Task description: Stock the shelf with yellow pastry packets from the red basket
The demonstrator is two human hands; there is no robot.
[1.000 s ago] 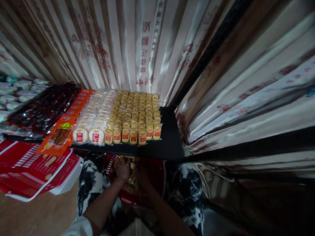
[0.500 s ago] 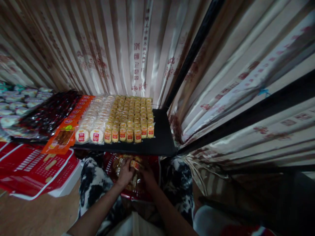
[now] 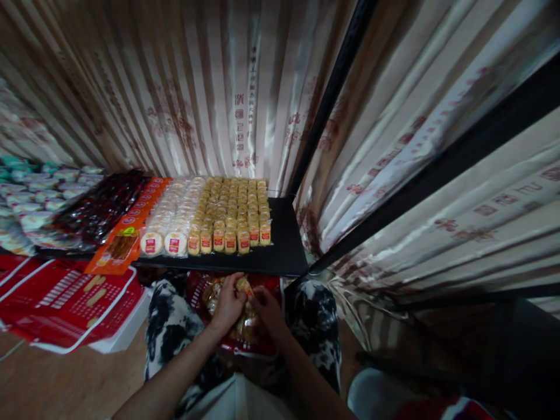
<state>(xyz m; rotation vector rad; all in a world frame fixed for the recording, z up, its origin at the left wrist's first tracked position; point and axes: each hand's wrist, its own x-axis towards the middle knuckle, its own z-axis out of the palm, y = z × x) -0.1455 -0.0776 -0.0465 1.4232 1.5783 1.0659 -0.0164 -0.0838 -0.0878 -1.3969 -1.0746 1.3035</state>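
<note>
Between my knees sits a red bag [image 3: 258, 349] filled with yellow wrapped snacks. Over its opening, my left hand [image 3: 230, 303] and my right hand [image 3: 265, 309] both grip one small wrapped snack cake [image 3: 244, 285], with its red and yellow label partly covered by my fingers. In front of them, on the black shelf [image 3: 282, 256], stand tight rows of the same yellow wrapped snack cakes [image 3: 231, 219]. Rows of round white packaged crackers [image 3: 175, 244] lie just left of those.
Further left on the shelf are orange snack packs [image 3: 118, 248], dark shiny packets [image 3: 102, 204] and white-green packets [image 3: 41, 192]. A red printed bag [image 3: 74, 297] stands below on a white box [image 3: 125, 326]. Black poles [image 3: 326, 105] and a pleated curtain [image 3: 210, 87] enclose the back and right.
My view has shifted slightly. The small snack cake has turned between my hands, and my fingers have closed in on its upper end; both hands stay above the bag.
</note>
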